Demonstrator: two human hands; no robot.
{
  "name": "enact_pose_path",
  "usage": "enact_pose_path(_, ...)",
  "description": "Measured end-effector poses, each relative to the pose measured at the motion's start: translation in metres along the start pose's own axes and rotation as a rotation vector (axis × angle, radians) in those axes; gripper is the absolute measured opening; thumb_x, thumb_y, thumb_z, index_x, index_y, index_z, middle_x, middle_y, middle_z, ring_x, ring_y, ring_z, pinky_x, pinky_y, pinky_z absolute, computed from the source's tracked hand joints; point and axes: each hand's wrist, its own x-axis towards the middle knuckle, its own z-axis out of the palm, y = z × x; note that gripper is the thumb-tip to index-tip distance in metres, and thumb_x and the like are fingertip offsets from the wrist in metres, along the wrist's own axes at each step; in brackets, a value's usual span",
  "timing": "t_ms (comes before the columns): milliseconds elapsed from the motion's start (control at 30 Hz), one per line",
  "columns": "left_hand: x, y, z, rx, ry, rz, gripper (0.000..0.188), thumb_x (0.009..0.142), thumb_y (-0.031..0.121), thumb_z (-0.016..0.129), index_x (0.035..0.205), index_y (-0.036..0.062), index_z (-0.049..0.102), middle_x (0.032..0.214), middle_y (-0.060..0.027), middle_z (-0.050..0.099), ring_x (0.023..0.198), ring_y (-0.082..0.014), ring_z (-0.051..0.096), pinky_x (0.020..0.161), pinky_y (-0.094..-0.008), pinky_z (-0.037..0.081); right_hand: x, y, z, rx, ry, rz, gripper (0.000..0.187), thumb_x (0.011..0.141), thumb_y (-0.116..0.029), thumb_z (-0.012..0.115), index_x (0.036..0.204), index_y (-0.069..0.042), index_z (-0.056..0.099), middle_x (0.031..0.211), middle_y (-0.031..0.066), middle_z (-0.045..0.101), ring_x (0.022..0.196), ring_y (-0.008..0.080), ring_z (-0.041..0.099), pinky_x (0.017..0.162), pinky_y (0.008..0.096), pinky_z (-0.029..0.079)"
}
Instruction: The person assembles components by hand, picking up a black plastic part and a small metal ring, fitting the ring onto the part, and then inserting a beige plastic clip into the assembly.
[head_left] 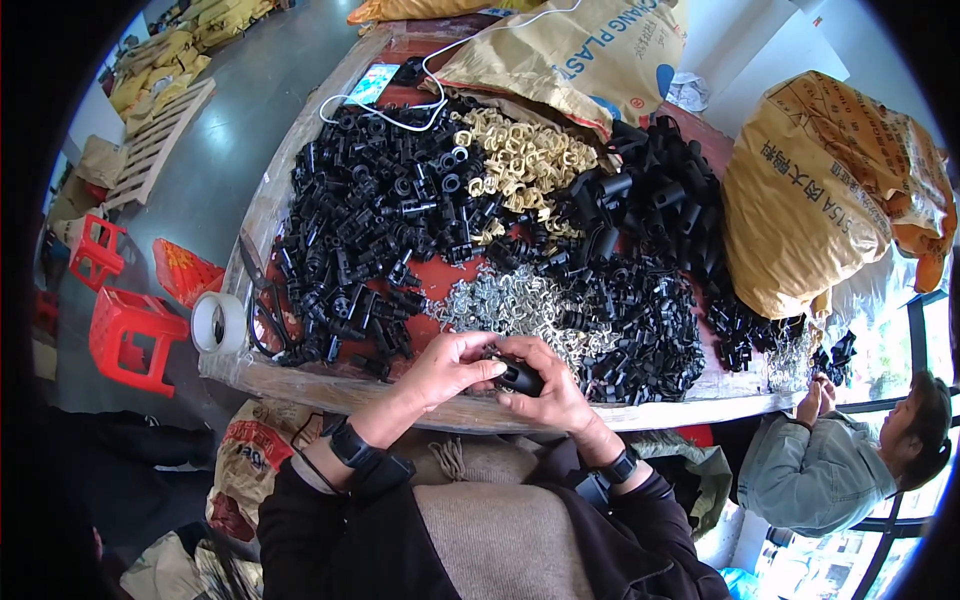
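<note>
Near the table's front edge, in front of my body, I hold a smooth black plastic cylinder [521, 378]. My right hand [560, 398] is curled around it, fingers over the top and thumb below. The thumb and fingers of my left hand [447, 372] close on its left end, where a smaller part is mostly hidden by the fingertips. Just beyond my hands lies a heap of small silvery metal clips [500, 303]. Small black plastic pieces [645, 345] are piled to its right, and black plastic fittings [350, 210] spread over the left side.
Tan plastic clips [525, 155] and black tubes [650, 195] lie farther back. A large sack [580, 55] opens onto the table; another [810, 200] stands right. Scissors [262, 295] and a tape roll [218, 323] sit at the left edge. A co-worker [825, 460] works at the right.
</note>
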Motion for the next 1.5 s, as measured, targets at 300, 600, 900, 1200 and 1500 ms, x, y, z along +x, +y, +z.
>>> enact_pose_path(300,0.005,-0.002,0.004,-0.137,-0.020,0.008,0.056,0.074,0.005,0.061,0.121,-0.0009,0.030,0.093,-0.0082,0.054,0.072,-0.0101,0.054,0.057,-0.0214,0.046,0.006,-0.002,-0.004,0.409,-0.193,0.055,0.077,0.062,-0.045,0.062,0.119,0.002,0.038,0.118,0.0161,0.042,0.108,0.0264,0.040,0.094,0.0356,0.027)
enact_pose_path(600,0.010,-0.003,0.016,-0.285,0.025,0.049,0.058,0.069,0.002,0.065,0.118,0.0005,0.034,0.094,-0.0057,0.050,0.077,-0.0109,0.052,0.062,-0.0228,0.047,-0.002,0.019,0.005,0.613,0.035,0.064,0.076,0.065,-0.050,0.057,0.118,0.001,0.039,0.113,0.0140,0.045,0.104,0.0224,0.043,0.091,0.0331,0.030)
enact_pose_path(900,0.015,-0.011,0.017,-0.305,-0.003,0.091,0.057,0.067,-0.001,0.066,0.116,0.0038,0.037,0.095,-0.0037,0.046,0.076,-0.0098,0.050,0.063,-0.0219,0.045,0.006,0.013,0.012,0.850,0.152,0.056,0.081,0.066,-0.059,0.052,0.117,0.004,0.039,0.110,0.0131,0.047,0.103,0.0200,0.045,0.091,0.0318,0.031)
enact_pose_path(1200,0.015,-0.009,0.029,-0.383,0.012,0.055,0.062,0.067,0.001,0.067,0.119,0.0026,0.033,0.090,-0.0045,0.051,0.071,-0.0103,0.051,0.060,-0.0230,0.044,0.002,0.018,0.011,0.886,0.219,0.053,0.075,0.069,-0.058,0.051,0.112,0.003,0.044,0.102,0.0123,0.052,0.094,0.0182,0.050,0.083,0.0305,0.039)
enact_pose_path(1500,0.012,-0.011,0.013,-0.229,0.076,-0.014,0.063,0.073,0.007,0.062,0.124,0.0034,0.026,0.088,-0.0082,0.056,0.071,-0.0115,0.054,0.063,-0.0218,0.046,-0.044,0.014,-0.046,0.466,0.543,0.057,0.053,0.078,-0.051,0.044,0.086,0.001,0.053,0.079,0.0090,0.056,0.075,0.0150,0.054,0.070,0.0266,0.043)
